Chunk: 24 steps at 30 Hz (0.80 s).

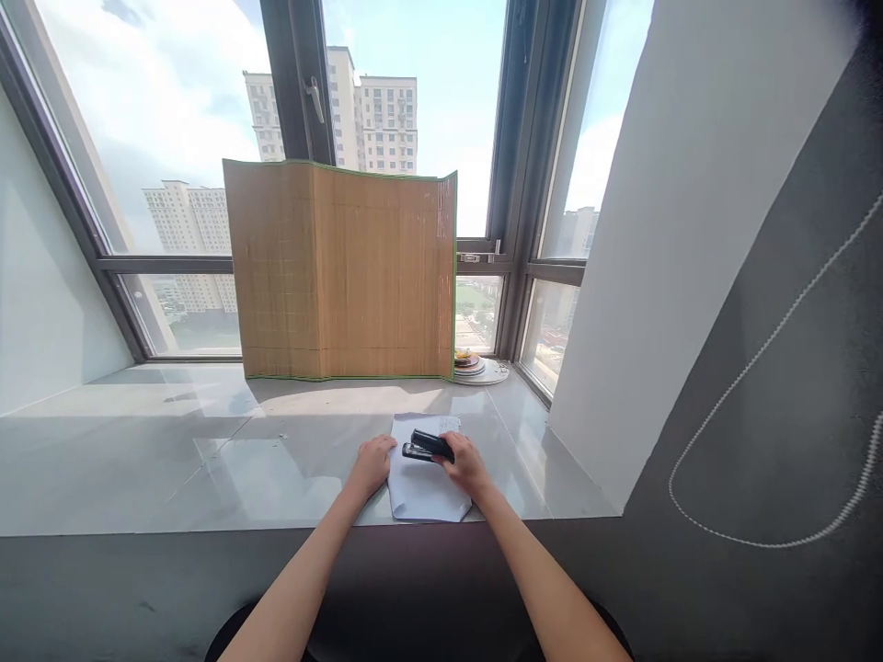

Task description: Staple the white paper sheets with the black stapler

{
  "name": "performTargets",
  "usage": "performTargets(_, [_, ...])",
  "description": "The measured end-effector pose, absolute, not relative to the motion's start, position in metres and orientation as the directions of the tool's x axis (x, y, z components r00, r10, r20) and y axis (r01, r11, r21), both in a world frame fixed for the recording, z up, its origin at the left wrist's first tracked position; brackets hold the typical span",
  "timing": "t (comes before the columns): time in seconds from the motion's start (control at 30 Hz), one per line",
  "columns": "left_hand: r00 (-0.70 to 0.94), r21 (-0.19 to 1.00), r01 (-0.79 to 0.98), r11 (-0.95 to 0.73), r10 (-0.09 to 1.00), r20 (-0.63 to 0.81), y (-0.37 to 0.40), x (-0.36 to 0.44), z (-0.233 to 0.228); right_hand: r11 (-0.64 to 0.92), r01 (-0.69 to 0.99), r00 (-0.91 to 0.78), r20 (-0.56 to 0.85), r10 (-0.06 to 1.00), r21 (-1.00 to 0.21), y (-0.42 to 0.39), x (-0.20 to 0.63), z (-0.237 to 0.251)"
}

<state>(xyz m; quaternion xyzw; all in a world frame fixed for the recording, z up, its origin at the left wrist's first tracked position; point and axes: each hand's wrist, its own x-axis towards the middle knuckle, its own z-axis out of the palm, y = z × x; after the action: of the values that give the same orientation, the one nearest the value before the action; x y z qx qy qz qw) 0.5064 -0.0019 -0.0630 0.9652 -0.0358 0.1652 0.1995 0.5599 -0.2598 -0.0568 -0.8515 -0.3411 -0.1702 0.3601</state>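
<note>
A black stapler (428,445) is in my right hand (466,463), its jaw end pointing left and its two arms apart. It is over the upper part of a white stack of paper (428,492), near the front edge of the sill. Some small dark writing shows at the paper's upper right corner. My left hand (373,462) grips the paper's left edge, fingers closed, with the fingertips close to the stapler's front. Whether the stapler touches the paper, I cannot tell.
A folded bamboo mat (376,276) stands upright against the window at the back. Stacked plates (470,366) sit on a round white mat (493,372) beside it. The glossy tiled sill (276,478) ends at a front edge. A beaded cord (731,386) hangs at the right.
</note>
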Motion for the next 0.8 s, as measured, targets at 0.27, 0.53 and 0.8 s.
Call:
performTargets(0.27, [0.939,0.321,-0.114,-0.94,0.004,0.344,-0.006,0.502,-0.055,-0.487,0.685,0.728,0.484,0.486,-0.542,-0.26,0.567,-0.062])
performTargets(0.53, [0.939,0.335,-0.098,-0.937,0.024,0.342,-0.007,0.503,-0.056,-0.448,0.759,0.631,0.703,0.327,-0.472,-0.264,0.551,-0.05])
performTargets(0.8, [0.943,0.364,-0.089,-0.927,0.04,0.33,-0.01,0.501,-0.051,-0.417,0.56,0.804,0.591,0.065,-0.716,-0.283,0.555,-0.052])
